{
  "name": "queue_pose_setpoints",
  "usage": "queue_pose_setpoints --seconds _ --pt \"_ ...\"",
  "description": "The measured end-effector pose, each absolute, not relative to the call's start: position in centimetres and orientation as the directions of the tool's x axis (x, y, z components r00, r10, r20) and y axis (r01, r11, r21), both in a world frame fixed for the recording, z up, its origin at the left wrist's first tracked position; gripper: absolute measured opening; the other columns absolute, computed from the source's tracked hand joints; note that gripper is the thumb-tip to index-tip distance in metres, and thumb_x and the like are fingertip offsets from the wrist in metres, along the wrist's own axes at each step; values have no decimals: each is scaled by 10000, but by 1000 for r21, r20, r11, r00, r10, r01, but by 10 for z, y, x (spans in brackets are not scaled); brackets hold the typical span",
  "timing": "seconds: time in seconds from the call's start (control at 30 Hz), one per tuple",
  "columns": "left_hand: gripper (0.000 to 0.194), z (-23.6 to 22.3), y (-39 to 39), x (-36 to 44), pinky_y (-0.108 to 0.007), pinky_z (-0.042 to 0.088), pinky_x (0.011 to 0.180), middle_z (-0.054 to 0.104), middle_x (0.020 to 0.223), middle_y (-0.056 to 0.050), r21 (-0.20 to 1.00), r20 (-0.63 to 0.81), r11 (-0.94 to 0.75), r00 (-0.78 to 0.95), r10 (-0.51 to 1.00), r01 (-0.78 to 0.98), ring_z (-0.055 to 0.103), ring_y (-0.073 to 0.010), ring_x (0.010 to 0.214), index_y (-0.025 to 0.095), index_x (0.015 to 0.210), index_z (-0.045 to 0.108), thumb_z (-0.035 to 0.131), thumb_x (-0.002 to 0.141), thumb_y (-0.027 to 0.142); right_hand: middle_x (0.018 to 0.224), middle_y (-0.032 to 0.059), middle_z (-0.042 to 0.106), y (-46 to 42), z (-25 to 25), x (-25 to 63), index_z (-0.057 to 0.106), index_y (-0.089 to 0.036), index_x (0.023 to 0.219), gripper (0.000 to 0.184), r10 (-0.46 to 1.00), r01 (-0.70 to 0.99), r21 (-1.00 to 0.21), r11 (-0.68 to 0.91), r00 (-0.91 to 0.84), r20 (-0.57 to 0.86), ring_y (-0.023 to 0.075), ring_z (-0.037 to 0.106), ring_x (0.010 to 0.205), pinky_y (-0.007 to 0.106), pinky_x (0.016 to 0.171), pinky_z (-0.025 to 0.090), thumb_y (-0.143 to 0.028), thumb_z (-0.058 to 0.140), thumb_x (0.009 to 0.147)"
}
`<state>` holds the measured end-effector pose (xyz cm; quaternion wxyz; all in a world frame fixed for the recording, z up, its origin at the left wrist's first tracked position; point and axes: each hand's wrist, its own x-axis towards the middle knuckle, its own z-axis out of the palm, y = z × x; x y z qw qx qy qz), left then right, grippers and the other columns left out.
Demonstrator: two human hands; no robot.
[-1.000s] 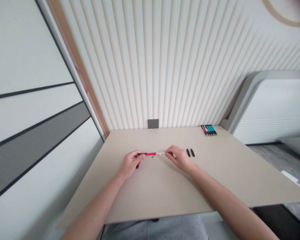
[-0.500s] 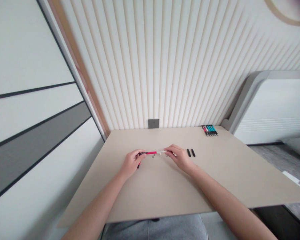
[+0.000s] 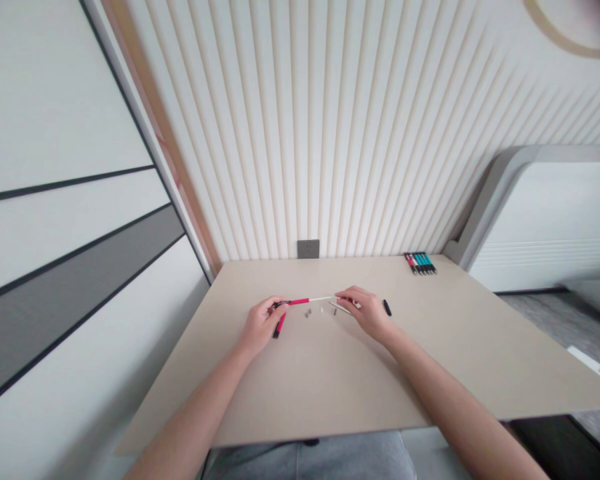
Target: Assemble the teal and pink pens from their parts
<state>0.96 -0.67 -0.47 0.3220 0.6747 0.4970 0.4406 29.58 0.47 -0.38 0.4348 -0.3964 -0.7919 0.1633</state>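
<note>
My left hand (image 3: 261, 325) grips the red end of a slim red-and-white pen (image 3: 305, 301), and my right hand (image 3: 365, 313) pinches its thin white end. A red-and-black pen part (image 3: 279, 326) lies on the table under my left hand. Several tiny pen parts (image 3: 315, 311) sit on the table between my hands. A thin metal piece (image 3: 341, 307) lies under my right fingers. To the right of that hand lies a black pen cap (image 3: 387, 307); a second cap may be hidden by the hand.
All this lies on a beige table (image 3: 330, 387), with a row of several pens (image 3: 420, 263) at its back right edge. A grey wall socket (image 3: 308, 249) sits above the back edge. A white ribbed wall stands behind, and a white cabinet (image 3: 545, 220) at right.
My right hand has shifted right and the white part of the pen shows longer. One black cap no longer shows beside that hand. The small parts on the table show more plainly.
</note>
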Motion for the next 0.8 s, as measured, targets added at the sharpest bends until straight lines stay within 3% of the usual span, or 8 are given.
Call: queue_pose_setpoints --seconds 0.8 --pt "373 -5 -6 8 -225 399 523 603 656 -3 856 248 -281 130 960 435 516 -137 574 163 975 691 567 849 492 880 70 670 -2 5 293 698 -212 942 224 767 467 -611 639 -329 551 176 627 798 296 708 513 -346 518 946"
